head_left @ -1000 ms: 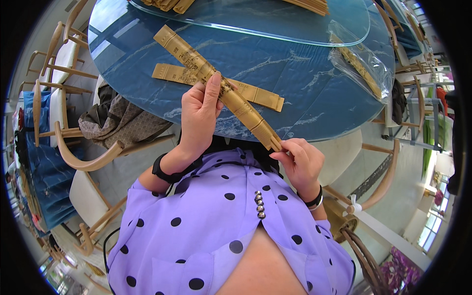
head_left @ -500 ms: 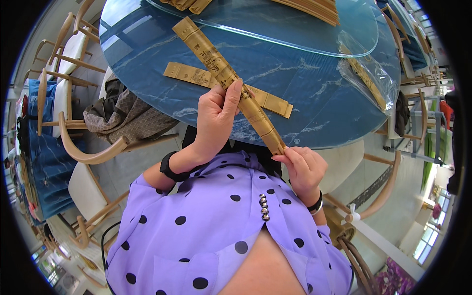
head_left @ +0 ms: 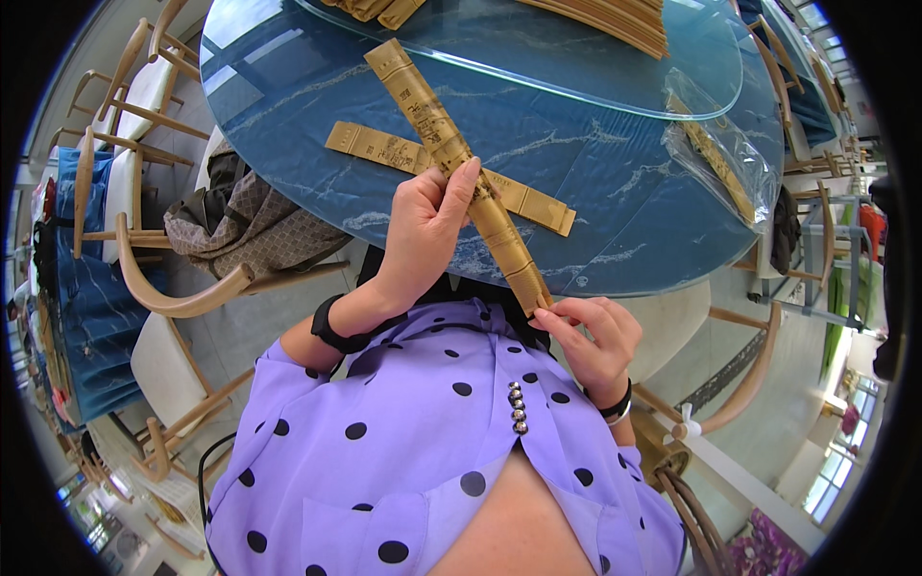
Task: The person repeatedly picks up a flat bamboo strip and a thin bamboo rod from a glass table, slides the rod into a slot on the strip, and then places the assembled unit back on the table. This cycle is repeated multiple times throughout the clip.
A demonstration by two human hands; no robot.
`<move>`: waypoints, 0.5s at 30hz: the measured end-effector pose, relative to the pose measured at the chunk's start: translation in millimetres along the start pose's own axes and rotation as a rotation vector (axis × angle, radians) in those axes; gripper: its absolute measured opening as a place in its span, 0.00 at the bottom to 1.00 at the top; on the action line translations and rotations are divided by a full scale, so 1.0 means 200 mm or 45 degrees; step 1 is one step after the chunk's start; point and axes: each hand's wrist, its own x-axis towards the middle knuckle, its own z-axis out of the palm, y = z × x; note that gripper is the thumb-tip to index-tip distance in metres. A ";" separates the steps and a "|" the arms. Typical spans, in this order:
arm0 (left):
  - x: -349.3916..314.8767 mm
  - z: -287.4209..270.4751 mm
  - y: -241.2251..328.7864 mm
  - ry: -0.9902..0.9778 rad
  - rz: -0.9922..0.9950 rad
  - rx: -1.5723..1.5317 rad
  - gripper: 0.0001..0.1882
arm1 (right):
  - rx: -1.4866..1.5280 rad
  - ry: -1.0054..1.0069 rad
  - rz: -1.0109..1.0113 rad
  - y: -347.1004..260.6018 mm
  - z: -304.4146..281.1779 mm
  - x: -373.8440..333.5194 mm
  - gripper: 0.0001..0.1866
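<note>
A long, narrow gold packet [head_left: 418,106] with dark print slants over the table edge, its far end up and to the left. Around its middle my left hand [head_left: 423,226] is closed, the thumb lying along the top face. My right hand [head_left: 594,341] pinches a corner of the near end between thumb and fingertips, where the end looks slightly parted. Beneath the held packet, a similar flat gold packet [head_left: 543,206] lies crosswise on the blue marbled table [head_left: 615,178]; its middle is partly covered by the held packet and my left hand.
A raised glass disc [head_left: 576,86] carries a stack of gold packets [head_left: 615,21] and several more gold pieces [head_left: 379,10]. At right lies a clear plastic bag [head_left: 744,134] with a gold strip inside. Wooden chairs [head_left: 182,298] stand around; a patterned brown bag [head_left: 250,216] rests at left.
The view has shifted slightly. The held packet stands a little steeper, and the fingers of my right hand have shifted on its near end.
</note>
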 end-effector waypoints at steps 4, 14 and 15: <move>0.00 -0.01 -0.01 -0.006 -0.038 -0.019 0.20 | -0.026 -0.030 -0.008 0.01 -0.01 0.00 0.16; 0.00 0.01 0.01 -0.024 -0.080 0.040 0.20 | -0.064 -0.096 -0.026 -0.02 0.01 0.04 0.17; 0.00 0.01 0.01 -0.023 -0.074 0.043 0.20 | -0.068 -0.080 -0.031 -0.02 0.01 0.04 0.17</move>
